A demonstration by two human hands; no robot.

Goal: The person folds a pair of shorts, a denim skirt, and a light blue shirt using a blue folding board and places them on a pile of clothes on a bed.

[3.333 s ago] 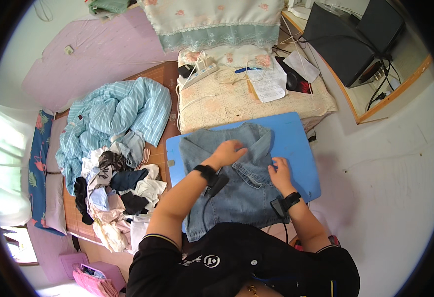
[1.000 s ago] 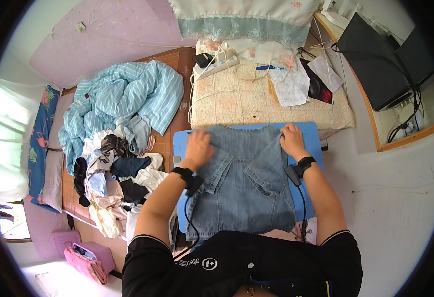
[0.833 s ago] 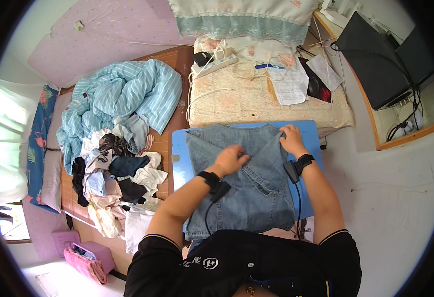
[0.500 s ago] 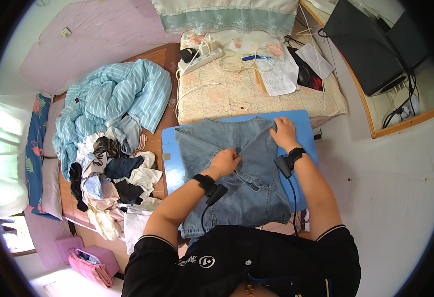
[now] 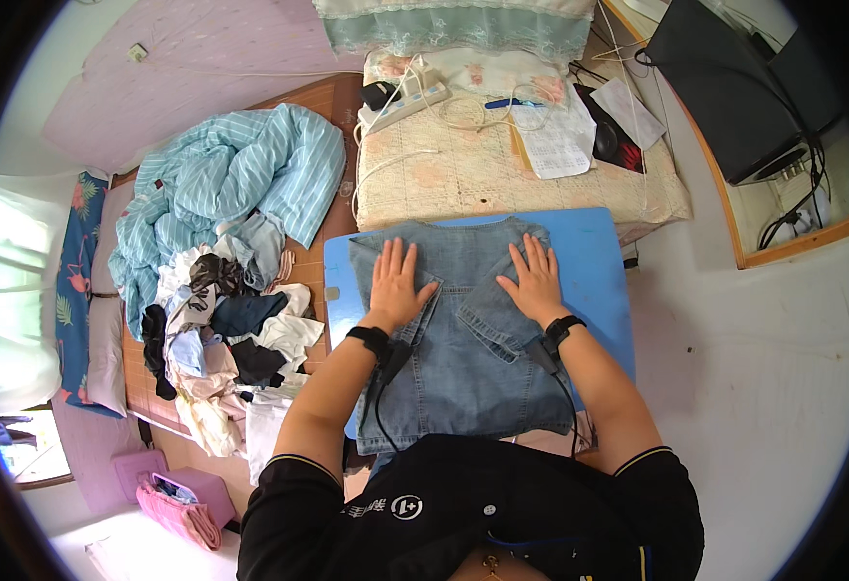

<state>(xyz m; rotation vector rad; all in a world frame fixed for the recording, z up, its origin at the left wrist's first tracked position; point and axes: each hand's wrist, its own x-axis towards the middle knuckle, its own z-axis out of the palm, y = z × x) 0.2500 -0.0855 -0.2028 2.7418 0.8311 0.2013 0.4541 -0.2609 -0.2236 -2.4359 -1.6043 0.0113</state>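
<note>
A blue denim jacket [image 5: 473,387] lies spread on a blue tabletop [image 5: 594,281], its sleeves folded inward across the body. My left hand [image 5: 398,286] rests flat on the upper left part of the denim, fingers stretched toward the far edge. On the upper right part, my right hand [image 5: 534,281] lies flat too, its fingers spread over the folded sleeve's shoulder. Neither hand grips the cloth. Both wrists carry black straps with small devices and cables. The jacket's near hem reaches close to my body.
Left of the table, a heap of mixed clothes [image 5: 235,329] and a striped light-blue quilt [image 5: 240,169] lie on a bed. Beyond the table stands a cloth-covered surface [image 5: 415,184] with a power strip [image 5: 415,105], papers [image 5: 555,145] and cables. A pink box [image 5: 201,489] stands at lower left.
My left hand has opened and moved up and left to lie flat. My right hand has come down and left onto the denim. The right sleeve now lies folded inward.
</note>
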